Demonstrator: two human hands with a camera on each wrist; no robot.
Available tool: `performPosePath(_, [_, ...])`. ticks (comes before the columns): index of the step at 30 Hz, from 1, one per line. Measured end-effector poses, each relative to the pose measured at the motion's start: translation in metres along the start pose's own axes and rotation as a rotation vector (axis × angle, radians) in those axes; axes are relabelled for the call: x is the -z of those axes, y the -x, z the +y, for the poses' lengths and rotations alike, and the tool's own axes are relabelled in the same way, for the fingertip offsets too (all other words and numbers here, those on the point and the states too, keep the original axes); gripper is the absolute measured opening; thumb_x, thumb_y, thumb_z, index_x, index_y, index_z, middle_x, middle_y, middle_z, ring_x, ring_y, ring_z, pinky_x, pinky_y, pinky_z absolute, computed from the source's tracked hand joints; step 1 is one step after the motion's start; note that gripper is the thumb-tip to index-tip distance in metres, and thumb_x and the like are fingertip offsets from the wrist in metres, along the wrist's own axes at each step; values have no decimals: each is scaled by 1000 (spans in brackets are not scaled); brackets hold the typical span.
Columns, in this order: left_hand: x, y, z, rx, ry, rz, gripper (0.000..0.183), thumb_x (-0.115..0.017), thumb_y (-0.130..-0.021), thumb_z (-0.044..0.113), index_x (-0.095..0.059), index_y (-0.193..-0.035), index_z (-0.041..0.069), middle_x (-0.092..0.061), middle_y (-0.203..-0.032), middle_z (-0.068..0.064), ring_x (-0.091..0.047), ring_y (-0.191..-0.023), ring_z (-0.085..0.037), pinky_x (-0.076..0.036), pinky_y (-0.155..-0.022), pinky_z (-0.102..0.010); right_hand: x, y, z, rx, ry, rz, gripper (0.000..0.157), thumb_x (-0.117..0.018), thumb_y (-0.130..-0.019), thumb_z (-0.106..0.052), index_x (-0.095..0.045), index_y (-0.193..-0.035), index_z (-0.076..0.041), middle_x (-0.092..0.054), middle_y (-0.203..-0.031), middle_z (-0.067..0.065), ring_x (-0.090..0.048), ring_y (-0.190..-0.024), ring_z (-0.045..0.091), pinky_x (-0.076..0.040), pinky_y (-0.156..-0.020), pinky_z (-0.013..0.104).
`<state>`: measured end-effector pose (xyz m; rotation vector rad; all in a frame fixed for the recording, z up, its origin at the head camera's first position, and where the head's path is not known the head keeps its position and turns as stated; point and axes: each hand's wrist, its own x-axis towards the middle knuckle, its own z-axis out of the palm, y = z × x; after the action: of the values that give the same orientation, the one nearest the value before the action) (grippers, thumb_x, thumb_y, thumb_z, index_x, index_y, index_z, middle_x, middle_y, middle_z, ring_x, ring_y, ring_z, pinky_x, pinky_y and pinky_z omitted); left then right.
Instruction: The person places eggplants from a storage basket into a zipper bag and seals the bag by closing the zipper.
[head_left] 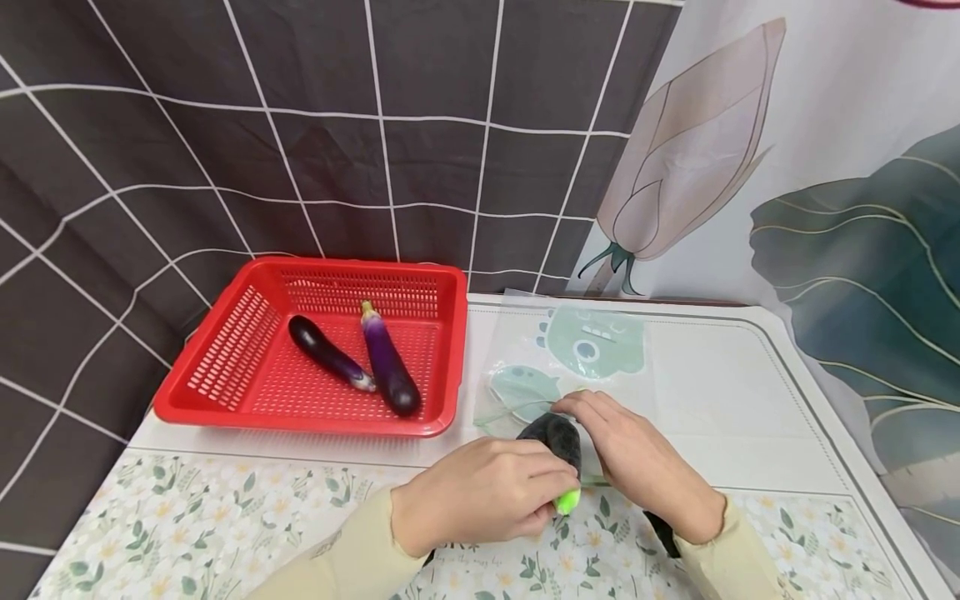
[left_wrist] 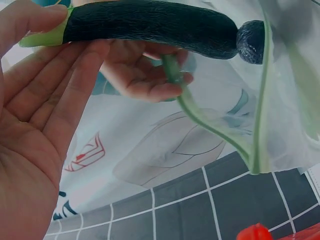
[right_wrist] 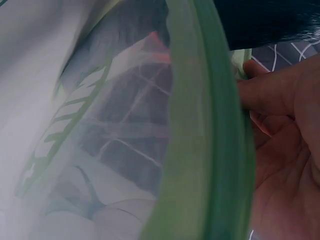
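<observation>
My left hand (head_left: 495, 487) pinches the light green end of a long, dark, finely wrinkled vegetable (left_wrist: 150, 25) between thumb and fingers. Its far end reaches the mouth of a clear zip bag (right_wrist: 200, 125) with a green rim. Inside the bag's opening, right beside that tip, shows a second dark rounded piece (left_wrist: 251, 42), mostly hidden. My right hand (head_left: 630, 446) grips the green rim and keeps the mouth spread apart. A cartoon dinosaur print (head_left: 592, 342) marks the bag, which lies flat on the table beyond my hands.
To the left stands a red plastic basket (head_left: 442, 392) holding two purple eggplants, one darker (head_left: 326, 350) and one with a pale stem (head_left: 388, 362). A flower-patterned cloth (head_left: 247, 525) covers the table's near part. Dark gridded curtain (head_left: 315, 167) hangs close behind the basket.
</observation>
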<state>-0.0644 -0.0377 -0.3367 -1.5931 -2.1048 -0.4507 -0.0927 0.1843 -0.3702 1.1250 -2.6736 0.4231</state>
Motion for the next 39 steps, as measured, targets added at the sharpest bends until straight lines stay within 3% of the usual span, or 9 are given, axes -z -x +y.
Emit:
performPosePath(13, [-20,3,-9,78,26,-56,18,-60,-80,13,-64,-98,14,-63,-92,10,-58,-88,-4,-45,-82,-16,4,0,-3,2,-7,-21,65,-47,-73,24,-50,-126,-14,-51,-121,-3,-47,-115,12,-45,-88,31])
performPosePath(26, [-38,3,-8,138,-177,-28,16,-53,-88,20,-66,-96,15,-65,-89,9,-59,-81,-5,-49,-69,-20,2,0,-3,19,-1,21,65,-50,-71,25,-53,-123,-13,-54,-120,-2,-50,-113,13,-48,-83,31])
performPosePath(39, [-52,1,-7,179,-330,-92,21,-47,-91,14,-67,-99,16,-65,-96,9,-60,-89,-6,-50,-70,-22,3,-1,-3,20,-16,-5,62,-52,-73,24,-52,-123,-12,-53,-119,-3,-50,-111,12,-48,-81,30])
